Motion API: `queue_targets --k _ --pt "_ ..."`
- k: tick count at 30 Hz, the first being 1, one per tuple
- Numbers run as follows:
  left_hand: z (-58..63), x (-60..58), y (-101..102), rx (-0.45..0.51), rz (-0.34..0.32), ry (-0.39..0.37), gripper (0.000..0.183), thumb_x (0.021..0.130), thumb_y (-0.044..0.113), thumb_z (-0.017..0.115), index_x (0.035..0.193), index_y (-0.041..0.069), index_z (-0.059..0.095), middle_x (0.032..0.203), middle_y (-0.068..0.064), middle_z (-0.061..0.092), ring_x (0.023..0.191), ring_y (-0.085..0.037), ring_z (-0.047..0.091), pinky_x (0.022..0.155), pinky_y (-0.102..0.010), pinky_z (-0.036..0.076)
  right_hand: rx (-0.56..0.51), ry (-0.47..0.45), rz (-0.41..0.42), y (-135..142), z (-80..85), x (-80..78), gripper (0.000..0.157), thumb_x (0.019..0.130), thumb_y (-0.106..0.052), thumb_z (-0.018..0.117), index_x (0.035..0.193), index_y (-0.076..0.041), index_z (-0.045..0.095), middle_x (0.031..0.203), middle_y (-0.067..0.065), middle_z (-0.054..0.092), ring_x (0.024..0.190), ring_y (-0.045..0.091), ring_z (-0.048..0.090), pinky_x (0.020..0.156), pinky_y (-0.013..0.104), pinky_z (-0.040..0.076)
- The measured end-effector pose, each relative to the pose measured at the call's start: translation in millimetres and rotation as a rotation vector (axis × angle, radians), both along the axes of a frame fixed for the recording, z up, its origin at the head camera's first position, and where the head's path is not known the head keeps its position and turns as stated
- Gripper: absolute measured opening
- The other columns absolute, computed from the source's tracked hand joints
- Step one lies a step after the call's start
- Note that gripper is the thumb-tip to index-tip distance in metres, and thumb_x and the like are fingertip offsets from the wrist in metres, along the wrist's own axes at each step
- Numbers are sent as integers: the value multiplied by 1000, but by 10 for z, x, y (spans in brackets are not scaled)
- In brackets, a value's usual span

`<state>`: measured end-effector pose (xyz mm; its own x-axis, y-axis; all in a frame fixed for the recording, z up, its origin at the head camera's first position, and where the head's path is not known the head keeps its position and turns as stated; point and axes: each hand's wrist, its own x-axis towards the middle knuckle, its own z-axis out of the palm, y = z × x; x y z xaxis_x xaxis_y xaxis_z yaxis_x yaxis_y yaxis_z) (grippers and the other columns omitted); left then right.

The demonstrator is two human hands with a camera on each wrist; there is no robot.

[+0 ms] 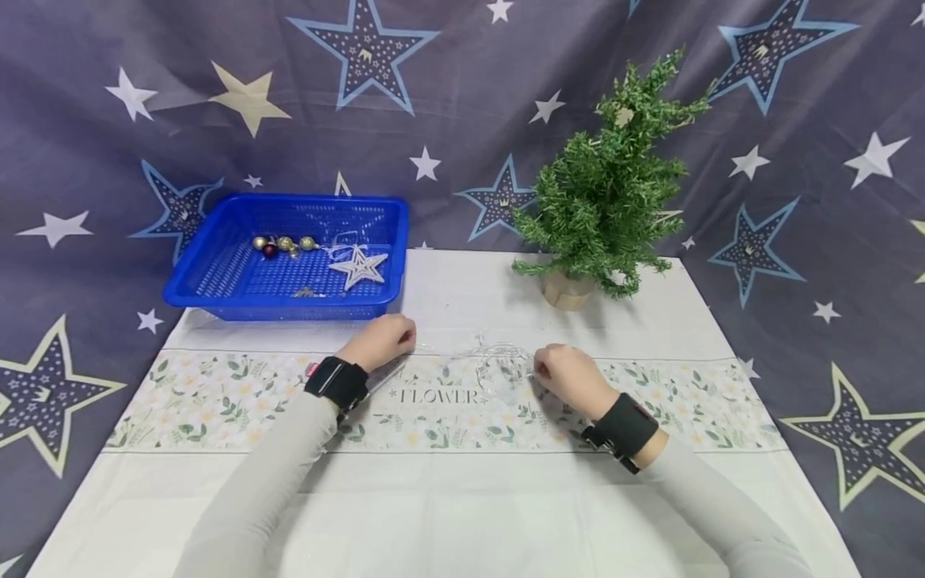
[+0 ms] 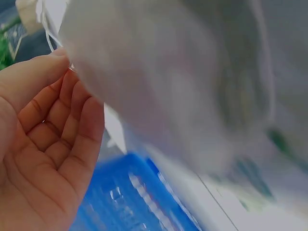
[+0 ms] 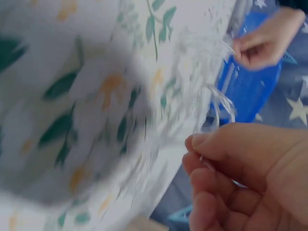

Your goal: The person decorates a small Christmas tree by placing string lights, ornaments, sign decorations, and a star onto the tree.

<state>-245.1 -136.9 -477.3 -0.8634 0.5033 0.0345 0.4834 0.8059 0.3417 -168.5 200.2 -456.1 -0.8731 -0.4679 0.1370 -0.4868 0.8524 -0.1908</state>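
Note:
A thin, clear-white wire [image 1: 503, 350], loosely looped like a fairy light string, stretches between my two hands above the printed table runner. My left hand [image 1: 379, 340] pinches one part of it between thumb and fingers; in the left wrist view the strand [image 2: 46, 24] meets the thumb tip. At the other side my right hand [image 1: 576, 379] pinches the looped bundle, and its loops [image 3: 224, 103] stand out beyond the fingertips in the right wrist view. Something pale and blurred [image 2: 168, 86] fills much of the left wrist view; I cannot tell what it is.
Behind my left hand stands a blue basket [image 1: 289, 311] with small gold and dark red baubles [image 1: 285, 243] and a white star ornament [image 1: 359, 267]. A small artificial Christmas tree [image 1: 603, 193] on a wooden base [image 1: 566, 291] stands at the back right. A star-patterned cloth hangs behind.

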Motion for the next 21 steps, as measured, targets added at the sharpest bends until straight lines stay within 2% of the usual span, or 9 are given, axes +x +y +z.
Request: queue_targets --k 5,12,15,18,21 --pt "59 91 -275 10 70 -16 15 89 14 66 76 13 59 74 -2 59 73 -18 54 72 -36 46 -27 11 -68 264 84 34 7 81 -4 73 80 -9 68 74 3 65 66 13 58 62 29 50" --pt "95 266 -569 26 160 -29 11 90 14 66 80 12 62 76 -2 59 73 -17 53 72 -35 46 -26 -12 -153 502 121 99 5 83 -2 70 84 -5 73 78 7 70 72 20 65 68 37 54" --pt "69 345 -611 26 158 -30 12 90 16 66 79 13 62 75 -1 59 72 -16 53 72 -35 46 -56 -41 -119 526 91 133 3 84 -5 70 84 -6 73 77 5 70 71 17 64 68 35 55" --pt "32 401 -610 14 148 -23 12 89 18 68 79 15 62 76 1 60 72 -15 54 72 -35 46 -86 -133 -66 521 43 162 3 86 -11 71 83 -10 73 77 1 70 68 9 61 64 28 52" --pt "12 416 -586 23 151 -1 11 87 18 70 80 15 62 78 0 61 73 -15 55 73 -36 48 -96 -203 -50 509 4 166 5 87 -15 71 83 -13 72 76 -3 68 66 4 57 62 23 47"
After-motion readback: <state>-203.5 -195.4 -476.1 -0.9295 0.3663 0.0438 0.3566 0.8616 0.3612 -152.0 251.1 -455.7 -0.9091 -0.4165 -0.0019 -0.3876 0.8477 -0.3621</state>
